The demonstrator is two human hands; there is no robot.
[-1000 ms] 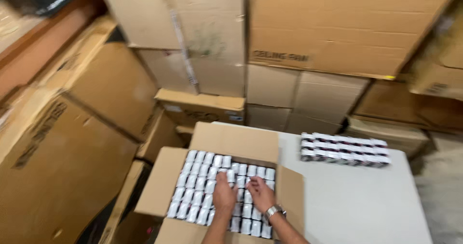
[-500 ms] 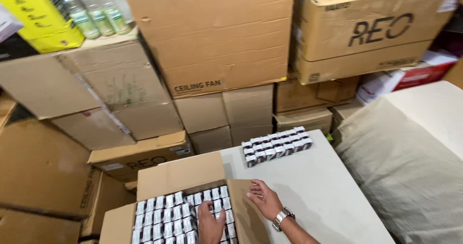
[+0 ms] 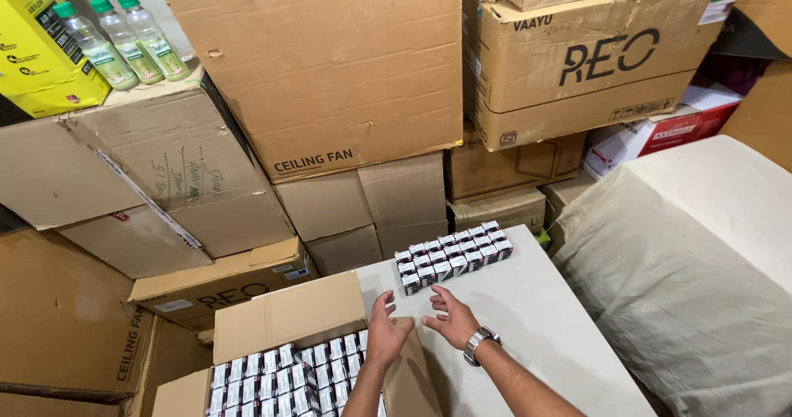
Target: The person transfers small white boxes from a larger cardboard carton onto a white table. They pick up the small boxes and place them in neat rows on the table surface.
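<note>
Cardboard carton (image 3: 289, 318) at lower left; small-box block (image 3: 452, 254) on table (image 3: 536, 326), long axis left-right, just ahead. I see both hands empty, fingers spread; right hand (image 3: 452, 318) nearer than left hand (image 3: 386, 334).

A pale grey table (image 3: 536, 318) carries a block of small boxes (image 3: 452, 254).

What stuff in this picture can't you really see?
- Open carton, head view: its lower part is cut off by the bottom edge, so the full count of small boxes is unknown.
- Left hand: its palm faces down on the carton flap, so whether it holds anything is hidden.
- Right hand: underside hidden too.
- Row of small boxes on the white table: their labels are too small.
</note>
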